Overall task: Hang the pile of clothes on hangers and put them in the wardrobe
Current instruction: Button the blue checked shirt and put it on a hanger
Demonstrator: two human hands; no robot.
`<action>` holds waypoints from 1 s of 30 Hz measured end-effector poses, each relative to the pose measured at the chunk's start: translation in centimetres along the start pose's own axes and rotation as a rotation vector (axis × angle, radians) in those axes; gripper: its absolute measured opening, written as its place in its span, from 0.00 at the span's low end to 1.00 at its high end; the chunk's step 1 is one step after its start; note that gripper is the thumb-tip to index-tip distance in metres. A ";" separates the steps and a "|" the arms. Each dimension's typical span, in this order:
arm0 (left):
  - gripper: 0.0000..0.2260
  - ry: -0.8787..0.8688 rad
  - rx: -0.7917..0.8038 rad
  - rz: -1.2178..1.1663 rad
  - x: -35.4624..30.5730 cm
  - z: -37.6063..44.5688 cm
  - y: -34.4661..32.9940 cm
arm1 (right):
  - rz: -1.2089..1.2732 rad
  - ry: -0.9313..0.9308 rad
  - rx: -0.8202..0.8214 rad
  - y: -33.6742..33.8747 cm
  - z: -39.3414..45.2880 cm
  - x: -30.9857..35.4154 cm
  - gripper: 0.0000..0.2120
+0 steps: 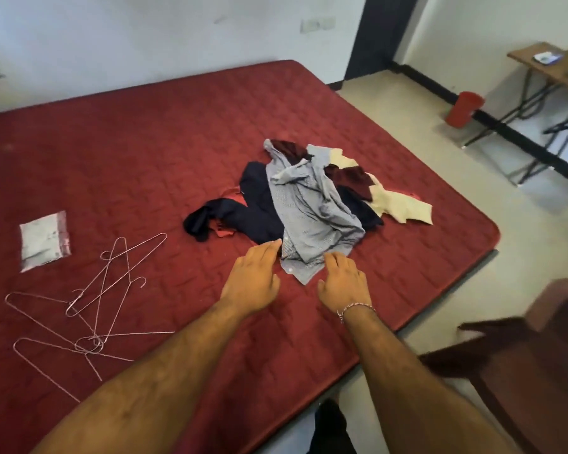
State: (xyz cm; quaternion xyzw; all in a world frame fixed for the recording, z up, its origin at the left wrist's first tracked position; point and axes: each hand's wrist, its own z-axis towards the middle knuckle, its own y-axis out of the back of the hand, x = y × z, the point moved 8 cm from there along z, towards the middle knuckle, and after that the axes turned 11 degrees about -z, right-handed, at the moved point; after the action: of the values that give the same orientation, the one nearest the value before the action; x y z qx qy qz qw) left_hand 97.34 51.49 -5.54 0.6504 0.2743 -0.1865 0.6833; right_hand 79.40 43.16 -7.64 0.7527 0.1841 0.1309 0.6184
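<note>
My left hand [250, 279] and right hand [344, 283] reach out side by side over the red mattress [145, 158], fingers straight and loose, holding nothing. The left fingertips lie at the near edge of the pile of clothes [309, 194], just beside the hem of a grey striped shirt [312, 211]; the right fingertips touch or nearly touch that same hem, and I cannot tell which. A thin bracelet [354, 309] circles my right wrist.

The shirt drapes over the top of the heap, directly ahead of both hands. Under it, beyond my left hand, sprawls a dark navy garment [243, 211]; farther off, beyond my right hand, lie a cream piece [400, 204] and maroon cloth [351, 180]. All of it looks light, limp and crumpled, likely to slump and drag its neighbours along. My judgement: the shirt is the one to lift first, pinched at the collar or shoulders, not the hem, so it falls open for a hanger.

Well off to the left of my left hand, a tangle of thin wire hangers [92, 309] rests on the mattress, hooks crossed; they look springy and apt to snag together. Beyond them lies a sealed plastic packet [43, 240]. No wardrobe is in view.
</note>
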 end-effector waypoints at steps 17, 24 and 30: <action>0.33 0.480 -0.166 -0.251 2.3 19.4 -10.6 | 0.057 0.037 0.530 -13.2 33.2 -13.4 0.27; 0.43 0.673 -0.006 -0.228 3.0 18.0 -12.4 | 1.194 0.181 0.809 -6.2 26.6 -7.1 0.11; 0.19 0.585 -0.162 -0.409 1.7 18.4 -9.2 | 1.543 0.177 0.875 -2.7 21.3 -3.3 0.14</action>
State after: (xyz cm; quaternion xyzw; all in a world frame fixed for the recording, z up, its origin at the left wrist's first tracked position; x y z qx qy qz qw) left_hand 95.50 32.65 -13.79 0.5515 0.5967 -0.1029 0.5738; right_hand 85.13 23.37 -14.45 0.8231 -0.2933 0.4863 -0.0012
